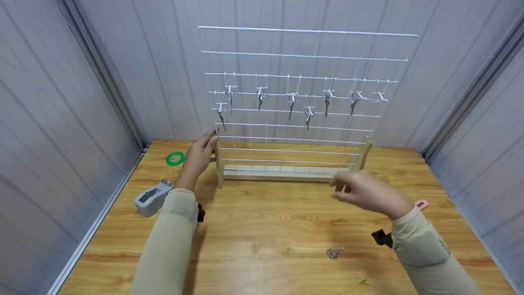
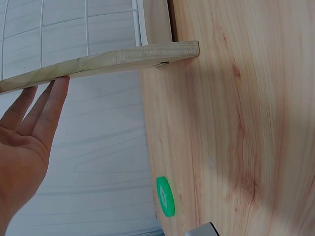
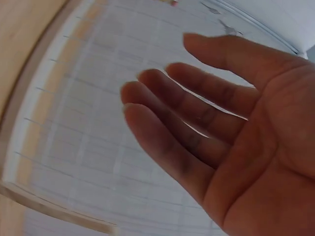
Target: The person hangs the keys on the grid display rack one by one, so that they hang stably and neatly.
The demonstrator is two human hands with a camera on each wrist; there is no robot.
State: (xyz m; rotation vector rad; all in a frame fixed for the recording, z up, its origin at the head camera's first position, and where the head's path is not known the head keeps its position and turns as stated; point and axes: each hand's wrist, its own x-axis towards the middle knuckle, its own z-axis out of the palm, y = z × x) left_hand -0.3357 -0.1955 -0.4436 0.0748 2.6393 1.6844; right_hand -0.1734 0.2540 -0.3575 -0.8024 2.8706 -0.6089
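Note:
A white wire grid rack (image 1: 294, 140) stands upright in a wooden frame, seen in the head view. Several keys (image 1: 292, 104) hang from hooks on it; the rightmost hook (image 1: 380, 96) bears no key. My left hand (image 1: 199, 153) is at the left wooden side post (image 2: 113, 60), its nearly straight fingertips touching the post's outer face; the thumb is hidden in the left wrist view. In front of the rack's lower right corner, my right hand (image 1: 362, 191) hovers with loosely bent fingers and holds nothing. A key with a ring (image 1: 333, 253) lies on the table below it.
On the left of the wooden table (image 1: 262, 229) are a green tape roll (image 1: 175, 158) and a grey tape dispenser (image 1: 153, 198). A small pink object (image 1: 421, 204) shows partly behind my right wrist. Pale panel walls (image 1: 123, 53) enclose the table.

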